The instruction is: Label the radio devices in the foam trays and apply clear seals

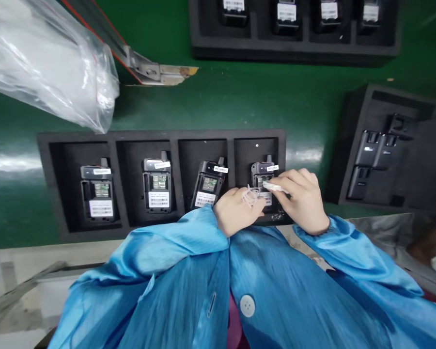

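A handheld radio (257,180) with an antenna stub lies in the rightmost compartment of a black foam tray (138,232), its back recess showing circuitry. My right hand (301,199) pinches a small white strip-like piece (272,186) over that recess; I cannot make out its exact kind. At the radio's lower left is my left hand (238,211), fingers curled together. Thin whitish loops (251,195) lie about its thumb and forefinger, and what it grips is hidden. Further radios lie to the left: one tilted (208,184), one upright (158,186), another (99,194) leftmost.
A second foam tray (294,51) with several labelled devices lies at the back. To the right, a black box (366,97) holds dark plastic parts (368,148). A clear plastic bag (54,63) and a metal bracket (145,68) occupy the back left of the green table (218,97).
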Available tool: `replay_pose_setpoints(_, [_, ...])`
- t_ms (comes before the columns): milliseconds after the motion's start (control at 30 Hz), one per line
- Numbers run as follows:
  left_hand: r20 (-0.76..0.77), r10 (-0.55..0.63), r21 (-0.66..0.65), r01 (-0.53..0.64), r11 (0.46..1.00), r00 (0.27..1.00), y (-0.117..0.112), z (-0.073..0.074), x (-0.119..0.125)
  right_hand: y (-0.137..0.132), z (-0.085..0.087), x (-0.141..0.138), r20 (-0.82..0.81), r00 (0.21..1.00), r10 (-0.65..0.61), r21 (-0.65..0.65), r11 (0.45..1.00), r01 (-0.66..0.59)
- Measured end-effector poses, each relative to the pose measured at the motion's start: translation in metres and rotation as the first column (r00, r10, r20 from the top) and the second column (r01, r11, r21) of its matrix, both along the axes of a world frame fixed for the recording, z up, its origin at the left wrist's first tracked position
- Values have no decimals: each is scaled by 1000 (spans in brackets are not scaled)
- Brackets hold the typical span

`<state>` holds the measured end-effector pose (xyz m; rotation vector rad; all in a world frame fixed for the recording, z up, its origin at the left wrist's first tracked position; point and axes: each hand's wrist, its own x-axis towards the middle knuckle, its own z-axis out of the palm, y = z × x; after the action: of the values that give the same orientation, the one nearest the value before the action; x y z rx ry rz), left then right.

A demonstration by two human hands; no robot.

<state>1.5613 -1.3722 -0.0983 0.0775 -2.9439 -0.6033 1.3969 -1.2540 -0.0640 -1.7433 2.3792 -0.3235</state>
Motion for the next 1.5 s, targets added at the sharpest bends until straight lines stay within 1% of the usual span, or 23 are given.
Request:
replay_pose_setpoints(100, [43,28,15,-29,999,999,1,1,-4,-8,3,3,-103,991,89,73,994,-81])
replay_pose_setpoints(267, [98,-22,57,16,998,995,5,1,-10,-24,11,7,-246,931,269,223,951,-215])
replay_pose_setpoints(367, [140,-27,79,16,997,990,9,1,-13,-31,16,10,-293,894,338,282,924,-257])
replay_pose_setpoints(500, [183,-2,116,-20,993,983,13,1,-15,-38,24,16,-319,869,378,334,903,-271])
replay_pose_setpoints(567, [185,12,138,-38,990,983,14,0,-15,-41,24,18,-323,868,378,345,901,-264])
replay_pose_setpoints(633, [188,22,159,-53,986,982,15,0,-15,-40,21,17,-308,879,364,336,906,-257])
replay_pose_setpoints(700, [198,33,177,-69,982,980,15,1,-16,-36,14,14,-266,911,313,286,929,-236])
replay_pose_setpoints(800, [219,33,195,-77,978,975,15,4,-16,-27,5,11,-218,952,213,193,966,-172])
replay_pose_setpoints(867, [233,29,198,-77,977,972,14,6,-16,-25,5,13,-254,941,225,219,961,-171])
replay_pose_setpoints(967, [258,12,190,-63,980,966,14,7,-16,-32,13,24,-332,886,322,335,919,-209])
replay_pose_setpoints(1067, [274,-11,174,-38,984,962,15,5,-16,-42,23,31,-362,858,364,396,893,-212])
replay_pose_setpoints(1167, [234,0,153,-37,987,972,17,2,-16,-44,32,25,-375,859,350,432,885,-172])
replay_pose_setpoints(1233, [165,7,137,-30,990,986,16,4,-13,-39,39,14,-386,870,307,410,902,-136])
replay_pose_setpoints(1300, [71,38,111,-46,993,997,9,9,-4,-30,46,3,-385,894,231,334,937,-98])
replay_pose_setpoints(1367, [-23,103,79,-101,992,994,-6,17,13,-22,50,-4,-353,922,158,248,966,-70])
replay_pose_setpoints(1433, [-75,203,41,-200,979,976,-28,22,38,-16,50,-6,-304,946,112,194,980,-54])
replay_pose_setpoints(1500, [-68,332,-13,-334,943,941,-50,23,64,-14,46,-4,-250,964,89,156,986,-50])
